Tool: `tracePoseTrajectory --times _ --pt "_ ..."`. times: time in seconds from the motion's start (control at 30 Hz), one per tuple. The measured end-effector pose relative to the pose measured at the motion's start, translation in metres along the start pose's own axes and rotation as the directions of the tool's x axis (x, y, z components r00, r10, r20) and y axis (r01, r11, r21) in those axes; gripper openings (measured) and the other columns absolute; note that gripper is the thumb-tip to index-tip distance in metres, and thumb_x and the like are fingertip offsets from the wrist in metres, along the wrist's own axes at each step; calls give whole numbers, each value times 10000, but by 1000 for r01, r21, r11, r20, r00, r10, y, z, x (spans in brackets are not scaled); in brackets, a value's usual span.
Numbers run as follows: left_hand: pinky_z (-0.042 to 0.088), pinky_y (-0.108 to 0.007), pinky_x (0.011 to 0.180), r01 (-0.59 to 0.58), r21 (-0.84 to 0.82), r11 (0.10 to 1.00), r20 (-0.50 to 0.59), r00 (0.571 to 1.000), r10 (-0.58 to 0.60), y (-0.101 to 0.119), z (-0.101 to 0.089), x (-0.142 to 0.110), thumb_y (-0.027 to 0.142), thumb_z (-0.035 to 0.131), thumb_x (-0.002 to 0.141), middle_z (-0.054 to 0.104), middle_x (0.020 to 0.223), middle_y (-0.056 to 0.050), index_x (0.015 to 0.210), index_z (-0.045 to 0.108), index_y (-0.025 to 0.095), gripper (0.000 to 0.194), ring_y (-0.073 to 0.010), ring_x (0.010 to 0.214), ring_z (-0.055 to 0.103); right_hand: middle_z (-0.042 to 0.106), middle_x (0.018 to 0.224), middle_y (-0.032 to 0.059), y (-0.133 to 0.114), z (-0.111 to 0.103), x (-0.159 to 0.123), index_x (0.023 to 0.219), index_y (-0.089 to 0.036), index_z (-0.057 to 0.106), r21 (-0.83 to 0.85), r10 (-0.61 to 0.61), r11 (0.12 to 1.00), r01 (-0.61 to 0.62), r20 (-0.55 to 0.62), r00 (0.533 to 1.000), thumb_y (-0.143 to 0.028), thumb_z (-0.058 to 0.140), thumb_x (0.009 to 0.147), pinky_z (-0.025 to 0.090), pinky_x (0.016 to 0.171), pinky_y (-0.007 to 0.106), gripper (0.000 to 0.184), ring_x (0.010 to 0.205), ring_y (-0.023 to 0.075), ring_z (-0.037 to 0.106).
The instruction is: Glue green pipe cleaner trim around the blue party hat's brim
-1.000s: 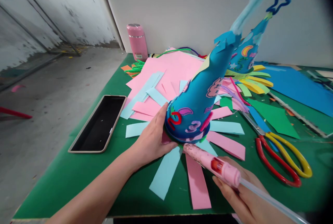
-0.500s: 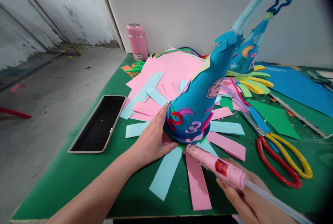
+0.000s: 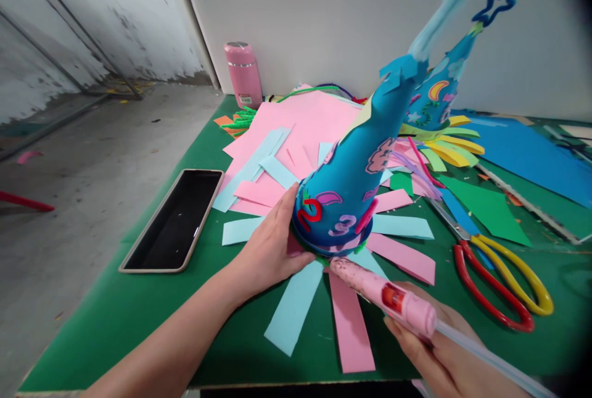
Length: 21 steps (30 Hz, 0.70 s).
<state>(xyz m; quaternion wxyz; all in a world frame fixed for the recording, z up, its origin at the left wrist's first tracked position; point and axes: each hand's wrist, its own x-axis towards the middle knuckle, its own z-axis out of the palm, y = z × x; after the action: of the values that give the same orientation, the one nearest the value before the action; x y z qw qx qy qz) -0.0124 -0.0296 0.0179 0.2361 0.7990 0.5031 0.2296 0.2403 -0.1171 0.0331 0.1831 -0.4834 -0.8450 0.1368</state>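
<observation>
A blue paper cone hat (image 3: 350,182) stands tilted on the table, with pink and light-blue paper strips (image 3: 296,308) fanned out around its base. Pipe-cleaner digits, a pink cloud and other small shapes decorate its side. My left hand (image 3: 272,247) is closed on the hat's lower left edge, fingers behind and thumb in front. In my right hand (image 3: 430,336) is a pink hot glue gun (image 3: 383,290), a clear glue stick running out of its rear. The gun's nozzle meets the front of the hat's base; the tip itself is hidden there.
A phone (image 3: 173,222) lies on the left, and a pink bottle (image 3: 243,75) stands at the back. Scissors with red and yellow handles (image 3: 497,274) lie on the right. Behind them are green and blue sheets (image 3: 531,154) and a second decorated cone (image 3: 439,95).
Almost nothing differs. The whole view has shifted very slightly, while both hands, the hat and the glue gun keep their places relative to each other.
</observation>
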Motion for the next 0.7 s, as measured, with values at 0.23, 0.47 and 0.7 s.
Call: tracePoseTrajectory --times 0.23,0.47,0.7 --pt "387 -455 960 7 7 1000 -4 1000 -7 0 1 1 283 655 685 251 1433 -167 1392 -53 222 1003 -318 1260 354 675 911 52 2 -2 -1 936 -202 523 2 25 1000 -25 15 1000 -222 369 839 516 513 198 183 766 163 666" --pt "379 -468 965 -21 9 1000 1 1000 21 1 0 1 270 639 692 225 1444 -161 1390 -68 230 995 -324 1270 335 681 856 47 4 -5 0 877 -206 537 -14 -19 1000 19 -16 1000 -207 374 825 524 526 196 172 735 158 666" --pt "364 -458 985 -21 16 1000 -5 1000 21 1 1 1 269 626 699 202 1457 -152 1393 -58 216 976 -322 1285 310 677 873 48 6 -4 -4 877 -215 515 -40 -14 999 14 -18 1000 -231 394 838 516 510 194 128 750 168 665"
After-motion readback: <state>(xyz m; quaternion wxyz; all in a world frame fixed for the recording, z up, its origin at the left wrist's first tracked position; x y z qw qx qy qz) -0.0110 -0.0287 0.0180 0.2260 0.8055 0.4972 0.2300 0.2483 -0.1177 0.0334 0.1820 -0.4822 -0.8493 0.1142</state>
